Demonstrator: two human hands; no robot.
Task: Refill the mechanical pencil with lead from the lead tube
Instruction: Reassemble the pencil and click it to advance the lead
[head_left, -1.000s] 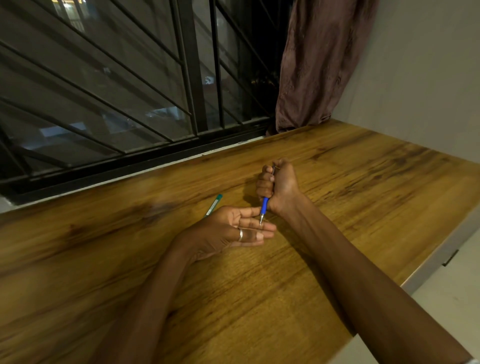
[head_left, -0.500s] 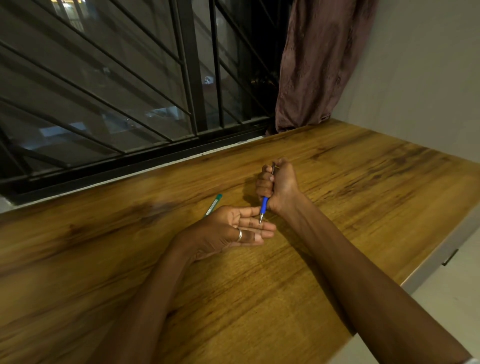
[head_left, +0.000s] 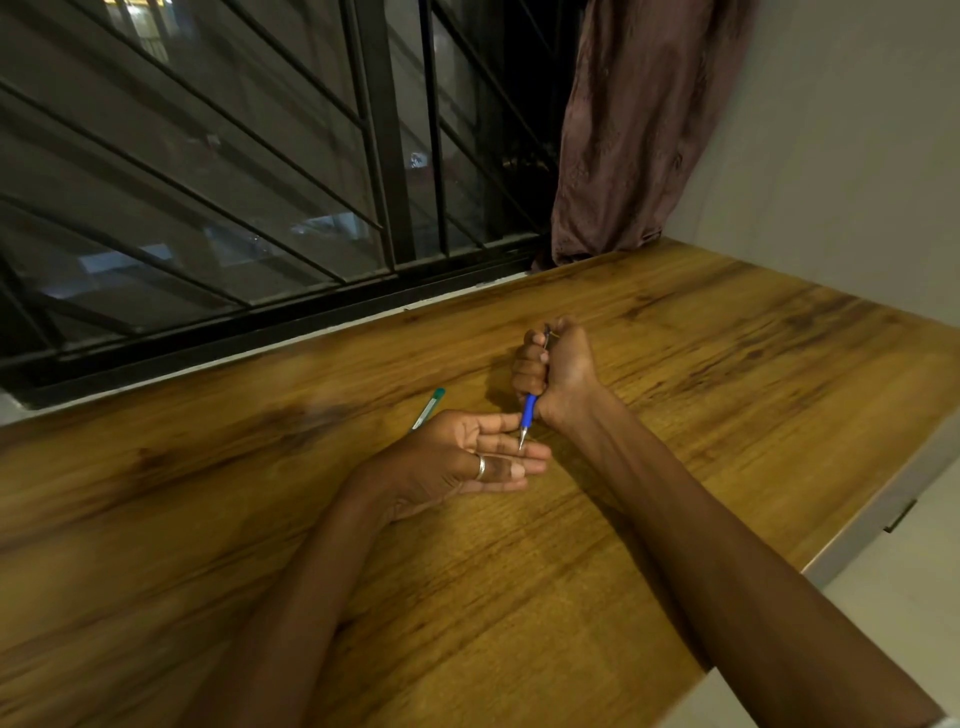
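Observation:
My right hand (head_left: 558, 371) grips the blue mechanical pencil (head_left: 528, 413) in a fist, tip pointing down, with the thumb on its top end. The metal tip touches the fingers of my left hand (head_left: 470, 457), which lies palm up on the wooden table (head_left: 701, 374) with straight fingers and a ring on one of them. The lead tube (head_left: 431, 405), pale with a green cap, lies on the table just behind my left hand, its lower end hidden by the hand.
A barred window (head_left: 260, 182) runs along the table's far edge. A brown curtain (head_left: 639, 130) hangs at the back right corner beside a grey wall. The table's right edge (head_left: 878, 509) drops off to a pale floor.

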